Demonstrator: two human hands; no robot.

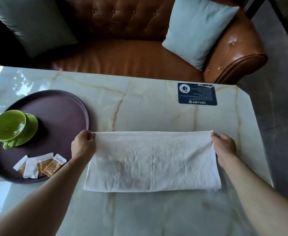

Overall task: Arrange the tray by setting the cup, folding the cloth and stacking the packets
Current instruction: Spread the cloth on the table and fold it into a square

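Both hands (pixel 83 145) on the cloth's (pixel 153 164) far corners (fingers (pixel 215 136) pinched).

- The pale marble surface (pixel 139 103) lies bare between the round dark purple tray (pixel 68 116) and the dark blue printed card (pixel 197 94)
- The white rectangular cloth (pixel 153 160) covers the middle, just beside the tray
- On the tray, the green ceramic cup (pixel 8 126) and the scattered white and brown packets (pixel 39 166) sit apart, with bare tray between
- The near surface is open
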